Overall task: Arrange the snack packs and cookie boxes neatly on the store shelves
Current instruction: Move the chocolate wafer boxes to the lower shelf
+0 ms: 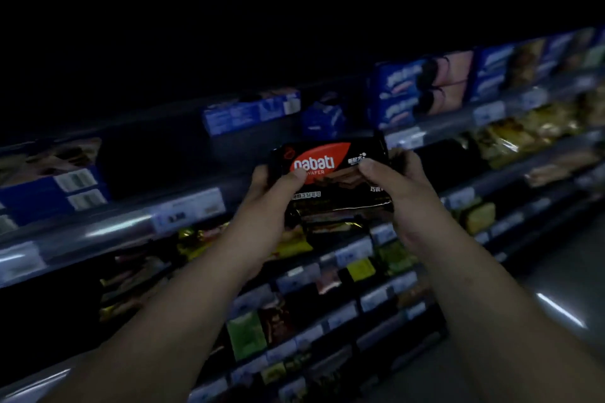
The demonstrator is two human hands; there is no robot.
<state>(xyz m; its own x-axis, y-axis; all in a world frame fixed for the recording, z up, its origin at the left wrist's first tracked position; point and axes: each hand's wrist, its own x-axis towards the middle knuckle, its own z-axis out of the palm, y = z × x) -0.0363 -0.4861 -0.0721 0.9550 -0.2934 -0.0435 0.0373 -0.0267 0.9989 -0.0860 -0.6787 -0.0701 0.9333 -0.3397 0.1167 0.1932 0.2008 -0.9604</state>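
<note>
A black wafer pack (pixel 330 170) with a red oval logo is held up in front of the shelves, its face toward me. My left hand (pixel 271 193) grips its left end, thumb on the front. My right hand (pixel 396 186) grips its right end the same way. Under it, more dark packs (pixel 337 216) seem to be stacked in the same grasp. Blue cookie boxes (pixel 422 91) stand on the upper shelf behind, to the right.
A shelf rail with price tags (pixel 188 209) runs across at hand height. A flat blue box (pixel 250 111) lies on the upper shelf, more blue boxes (pixel 52 183) sit far left. Yellow and green snack packs (pixel 360 268) fill lower shelves. The aisle floor (pixel 563 275) lies right.
</note>
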